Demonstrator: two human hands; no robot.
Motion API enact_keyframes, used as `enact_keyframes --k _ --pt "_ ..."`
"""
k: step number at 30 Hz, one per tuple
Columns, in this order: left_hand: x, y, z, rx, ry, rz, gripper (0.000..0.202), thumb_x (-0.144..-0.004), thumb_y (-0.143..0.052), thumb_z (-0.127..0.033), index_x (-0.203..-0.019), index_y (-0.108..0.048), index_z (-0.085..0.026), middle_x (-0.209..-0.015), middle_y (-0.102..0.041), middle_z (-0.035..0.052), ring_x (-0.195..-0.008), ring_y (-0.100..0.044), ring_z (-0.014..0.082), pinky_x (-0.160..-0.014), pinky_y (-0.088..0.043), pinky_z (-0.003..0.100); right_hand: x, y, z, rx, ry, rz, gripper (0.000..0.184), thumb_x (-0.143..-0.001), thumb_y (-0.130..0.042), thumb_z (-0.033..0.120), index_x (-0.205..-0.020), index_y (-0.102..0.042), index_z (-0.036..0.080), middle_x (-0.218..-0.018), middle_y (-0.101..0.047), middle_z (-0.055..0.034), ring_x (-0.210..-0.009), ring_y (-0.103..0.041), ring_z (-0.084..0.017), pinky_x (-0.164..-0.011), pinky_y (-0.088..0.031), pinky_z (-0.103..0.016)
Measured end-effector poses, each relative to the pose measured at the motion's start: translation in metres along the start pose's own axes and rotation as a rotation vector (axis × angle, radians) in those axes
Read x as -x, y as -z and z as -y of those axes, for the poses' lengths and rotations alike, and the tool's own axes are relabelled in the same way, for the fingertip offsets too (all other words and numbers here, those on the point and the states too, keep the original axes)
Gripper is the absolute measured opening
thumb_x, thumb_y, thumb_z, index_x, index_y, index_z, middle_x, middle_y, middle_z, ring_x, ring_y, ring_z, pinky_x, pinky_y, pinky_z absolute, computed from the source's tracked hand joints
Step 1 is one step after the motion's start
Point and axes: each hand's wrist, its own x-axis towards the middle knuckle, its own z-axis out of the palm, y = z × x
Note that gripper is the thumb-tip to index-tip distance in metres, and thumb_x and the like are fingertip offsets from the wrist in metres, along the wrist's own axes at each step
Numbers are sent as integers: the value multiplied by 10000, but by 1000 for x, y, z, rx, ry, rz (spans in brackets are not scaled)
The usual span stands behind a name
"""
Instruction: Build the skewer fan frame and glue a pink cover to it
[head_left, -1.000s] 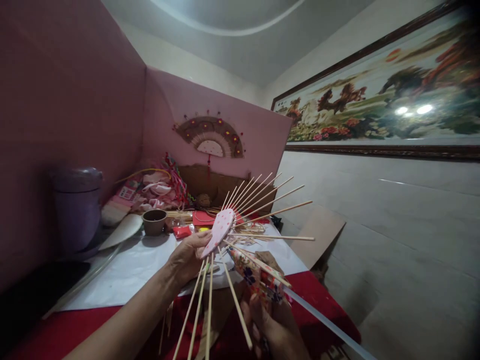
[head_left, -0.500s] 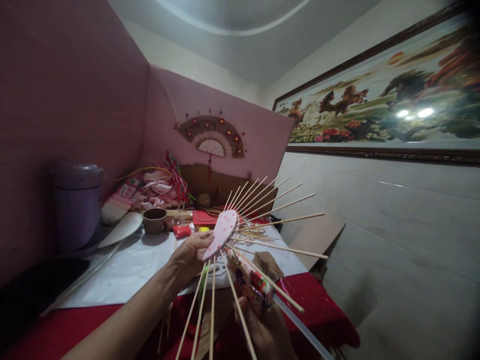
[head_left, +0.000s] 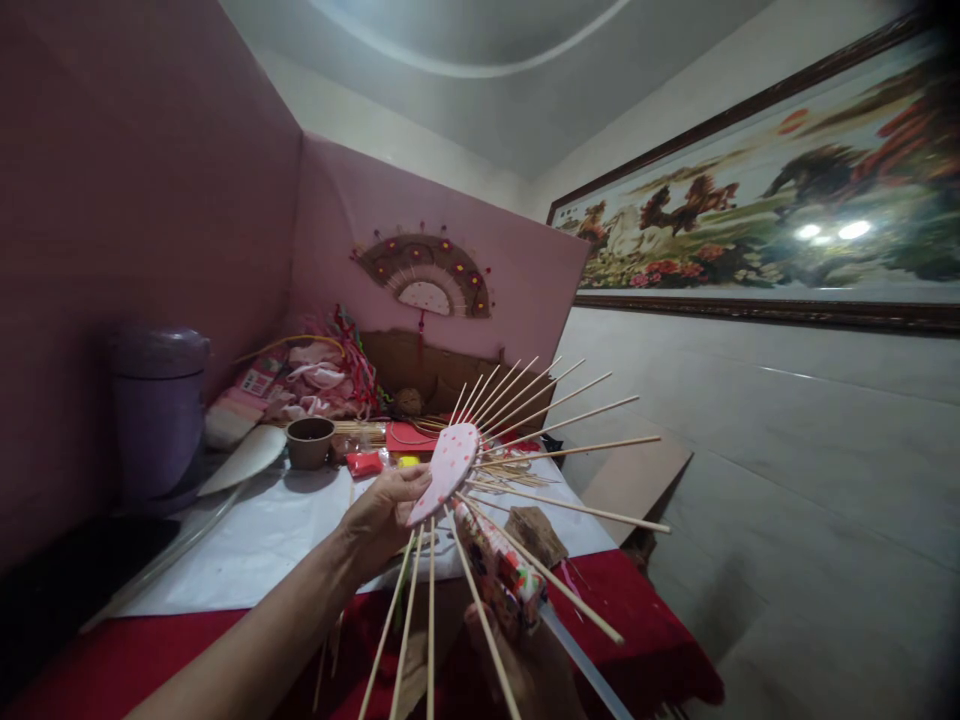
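My left hand (head_left: 386,510) pinches the straight edge of a pink half-round piece with red dots (head_left: 450,458). Thin wooden sticks (head_left: 577,450) fan out from its curved edge, several toward the back and right, others down toward me. In my right hand (head_left: 517,650) is a hot glue gun (head_left: 499,565) with a floral pattern, partly hidden behind the sticks. Its tip points up at the curved edge; whether it touches cannot be made out. A clear glue stick (head_left: 581,655) juts from the gun's rear end.
A finished fan (head_left: 427,275) hangs on the pink board behind. On the table stand a brown cup (head_left: 309,443), a red packet (head_left: 365,463), loose sticks (head_left: 517,470) and a torn brown piece (head_left: 537,533). A purple container (head_left: 159,420) stands at left, beside a white hand fan (head_left: 247,458).
The dotted piece and its sticks have shifted and turned slightly, the right-hand stick ends moving a little right and down. The glue gun stays close to the curved edge.
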Motion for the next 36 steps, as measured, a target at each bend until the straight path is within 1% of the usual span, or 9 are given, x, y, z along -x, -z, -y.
enact_keyframes --k 3,7,10,18,24,28,30,33,36 --pt "1 -2 -1 11 2 -10 215 -619 -600 -8 -828 -634 -45 -736 -670 107 -559 -616 133 -562 -506 217 4 -8 8 69 17 -99 384 -607 -727 410 -953 -664 256 -985 -634 -85 -957 -557 -305 -857 -451 -425" --pt "2 -3 -2 20 6 -22 190 -610 -602 -5 -790 -627 -58 -697 -659 89 -547 -615 135 -539 -506 218 9 -16 23 115 63 -135 357 -645 -701 409 -969 -663 265 -1018 -615 -78 -988 -532 -309 -905 -407 -439" --pt "2 -4 -2 23 3 -23 181 -614 -591 4 -780 -628 -57 -697 -657 86 -539 -611 130 -534 -506 214 11 -16 29 187 34 -151 323 -650 -694 423 -933 -677 269 -993 -622 -77 -997 -524 -310 -904 -410 -431" --pt "2 -3 -2 22 -3 -27 249 -622 -561 26 -849 -638 -40 -786 -683 124 -580 -626 139 -585 -515 222 12 -17 27 180 45 -204 330 -613 -715 439 -886 -688 255 -939 -622 -91 -966 -550 -316 -876 -429 -423" --pt "1 -2 -2 28 -1 -14 263 -622 -561 28 -865 -639 -35 -770 -684 119 -584 -625 139 -583 -512 219 12 -18 26 195 40 -167 384 -630 -663 523 -880 -681 232 -902 -639 -97 -986 -542 -313 -912 -413 -424" --pt "1 -1 -1 18 1 -1 236 -637 -575 -1 -861 -643 -28 -758 -682 123 -575 -620 137 -554 -501 209 13 -20 29 229 43 -170 423 -663 -620 546 -938 -673 228 -887 -656 -84 -1008 -540 -302 -935 -402 -416" --pt "1 1 0 14 1 7 235 -633 -584 -9 -860 -643 -27 -751 -678 119 -573 -617 136 -545 -496 205 12 -21 30 229 89 -179 436 -677 -615 532 -977 -662 218 -895 -658 -79 -990 -555 -286 -912 -425 -387" --pt "-1 3 1 19 6 23 235 -617 -599 -15 -847 -646 -32 -719 -669 104 -569 -613 135 -533 -488 198 11 -24 28 219 179 -211 450 -697 -611 507 -1025 -639 200 -892 -656 -79 -905 -594 -256 -810 -489 -334" --pt "0 3 1 31 19 42 188 -623 -602 -29 -805 -648 -34 -654 -647 85 -559 -605 132 -536 -486 196 10 -25 22 219 230 -240 433 -724 -591 495 -1042 -626 202 -870 -664 -80 -813 -618 -238 -729 -516 -322"
